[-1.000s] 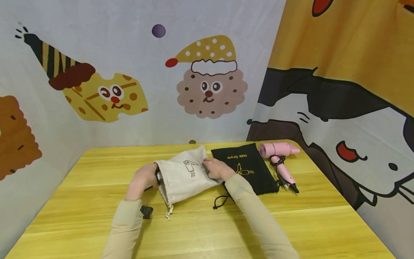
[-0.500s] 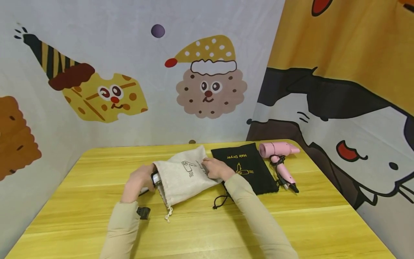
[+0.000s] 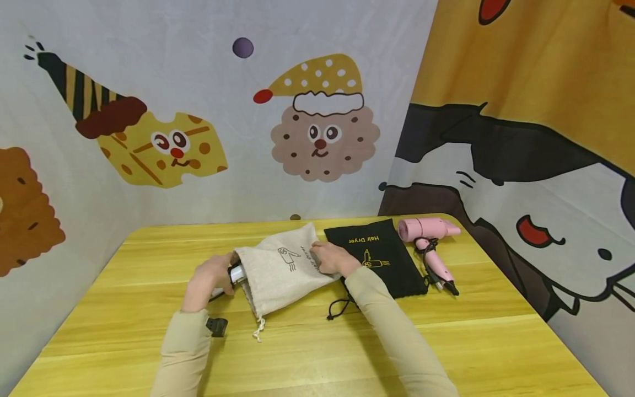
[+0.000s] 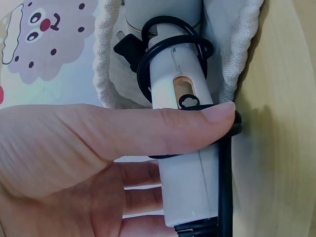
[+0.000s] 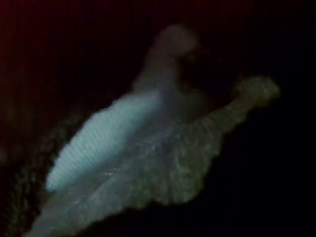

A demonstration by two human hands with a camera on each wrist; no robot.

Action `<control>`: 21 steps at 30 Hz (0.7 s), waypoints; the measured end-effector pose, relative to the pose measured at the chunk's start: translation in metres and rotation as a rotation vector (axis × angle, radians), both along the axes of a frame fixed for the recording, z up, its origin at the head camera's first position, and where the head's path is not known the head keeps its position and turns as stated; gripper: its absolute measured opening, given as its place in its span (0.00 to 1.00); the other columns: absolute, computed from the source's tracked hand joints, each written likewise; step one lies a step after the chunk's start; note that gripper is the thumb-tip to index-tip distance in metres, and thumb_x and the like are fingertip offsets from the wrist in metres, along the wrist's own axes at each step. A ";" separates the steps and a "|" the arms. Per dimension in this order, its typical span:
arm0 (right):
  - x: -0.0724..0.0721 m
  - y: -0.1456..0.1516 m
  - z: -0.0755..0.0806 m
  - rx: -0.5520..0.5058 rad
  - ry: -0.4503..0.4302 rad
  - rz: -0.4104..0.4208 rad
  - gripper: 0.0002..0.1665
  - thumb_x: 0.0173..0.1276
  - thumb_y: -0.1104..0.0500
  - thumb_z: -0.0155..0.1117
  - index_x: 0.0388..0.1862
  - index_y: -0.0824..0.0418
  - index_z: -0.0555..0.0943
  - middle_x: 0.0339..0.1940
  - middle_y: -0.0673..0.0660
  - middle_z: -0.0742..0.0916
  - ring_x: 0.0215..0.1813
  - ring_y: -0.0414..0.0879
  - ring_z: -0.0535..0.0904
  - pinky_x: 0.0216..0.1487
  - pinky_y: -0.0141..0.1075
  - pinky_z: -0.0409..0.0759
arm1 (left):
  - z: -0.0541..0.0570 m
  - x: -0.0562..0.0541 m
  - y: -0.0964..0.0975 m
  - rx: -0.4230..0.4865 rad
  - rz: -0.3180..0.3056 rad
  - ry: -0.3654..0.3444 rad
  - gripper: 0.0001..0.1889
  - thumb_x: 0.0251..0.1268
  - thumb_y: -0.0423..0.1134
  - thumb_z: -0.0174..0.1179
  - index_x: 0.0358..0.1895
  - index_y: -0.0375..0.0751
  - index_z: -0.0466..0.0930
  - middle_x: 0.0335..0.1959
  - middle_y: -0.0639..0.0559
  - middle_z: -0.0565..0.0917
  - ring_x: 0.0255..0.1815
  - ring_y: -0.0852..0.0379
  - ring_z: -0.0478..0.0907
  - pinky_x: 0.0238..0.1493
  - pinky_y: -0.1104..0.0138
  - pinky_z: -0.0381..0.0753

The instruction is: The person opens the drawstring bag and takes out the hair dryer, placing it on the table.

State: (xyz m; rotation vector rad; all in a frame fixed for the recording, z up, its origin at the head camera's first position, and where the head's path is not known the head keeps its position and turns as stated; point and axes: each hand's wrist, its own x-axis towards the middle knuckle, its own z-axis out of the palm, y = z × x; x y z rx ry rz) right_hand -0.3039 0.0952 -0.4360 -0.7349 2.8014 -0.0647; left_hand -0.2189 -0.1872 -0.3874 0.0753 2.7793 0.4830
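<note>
My left hand (image 3: 208,278) grips the handle of a white hair dryer (image 4: 187,190), thumb across the front and fingers behind. A black cord (image 4: 225,182) is wound round that handle. The dryer's head lies inside the mouth of a cream drawstring bag (image 3: 278,284), whose rim stands around it in the left wrist view. Part of the handle sticks out of the bag on the left. My right hand (image 3: 334,259) holds the bag's closed end by the cloth. The right wrist view is dark and blurred, with a pale fold of fabric (image 5: 103,140) lit in it.
A black drawstring bag (image 3: 397,275) marked "Hair Dryer" lies flat beside the right hand. Right of it, a pink hair dryer (image 3: 426,229) rests with its cord wound round the handle. The wooden table (image 3: 297,364) meets cartoon-printed curtains at the back and right.
My left hand has drawn back to the left, and more of the white hair dryer's handle shows outside the bag. The right hand has stayed in place on the cloth.
</note>
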 end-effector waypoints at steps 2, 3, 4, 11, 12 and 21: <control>0.000 0.000 0.000 0.001 0.001 0.003 0.31 0.65 0.65 0.53 0.69 0.54 0.68 0.74 0.53 0.67 0.74 0.52 0.63 0.71 0.44 0.67 | -0.001 0.000 0.000 0.003 0.007 -0.002 0.43 0.43 0.34 0.75 0.65 0.30 0.63 0.54 0.30 0.76 0.51 0.37 0.76 0.48 0.49 0.79; 0.000 0.000 0.000 0.001 0.002 0.004 0.31 0.65 0.65 0.53 0.69 0.54 0.68 0.74 0.53 0.67 0.74 0.52 0.63 0.71 0.44 0.67 | -0.002 0.000 -0.001 0.003 0.008 -0.005 0.43 0.43 0.34 0.75 0.66 0.30 0.63 0.55 0.29 0.75 0.52 0.36 0.75 0.49 0.49 0.79; 0.000 0.000 0.000 0.001 0.004 0.006 0.31 0.65 0.64 0.53 0.69 0.54 0.68 0.74 0.53 0.67 0.74 0.52 0.63 0.71 0.44 0.67 | -0.002 0.000 -0.001 0.002 0.009 -0.006 0.44 0.43 0.34 0.75 0.66 0.30 0.62 0.56 0.29 0.75 0.53 0.35 0.75 0.49 0.48 0.79; -0.001 0.001 -0.001 -0.006 -0.007 0.003 0.32 0.66 0.64 0.53 0.70 0.53 0.68 0.75 0.53 0.66 0.74 0.52 0.62 0.71 0.45 0.67 | -0.003 0.000 0.000 0.011 0.008 0.003 0.44 0.44 0.38 0.74 0.67 0.32 0.63 0.56 0.29 0.75 0.51 0.35 0.76 0.47 0.48 0.79; -0.001 0.001 -0.001 -0.006 -0.011 0.004 0.32 0.66 0.64 0.53 0.70 0.54 0.67 0.75 0.53 0.66 0.75 0.52 0.62 0.71 0.45 0.66 | -0.004 0.000 0.000 0.017 0.004 0.008 0.43 0.44 0.39 0.74 0.66 0.32 0.63 0.54 0.30 0.76 0.49 0.37 0.76 0.46 0.49 0.79; 0.001 0.006 0.009 -0.028 -0.105 0.049 0.32 0.68 0.66 0.50 0.72 0.56 0.64 0.76 0.54 0.63 0.76 0.52 0.58 0.75 0.43 0.59 | -0.009 -0.003 0.001 0.037 0.008 0.067 0.35 0.44 0.40 0.73 0.59 0.34 0.70 0.45 0.35 0.80 0.38 0.46 0.77 0.36 0.56 0.78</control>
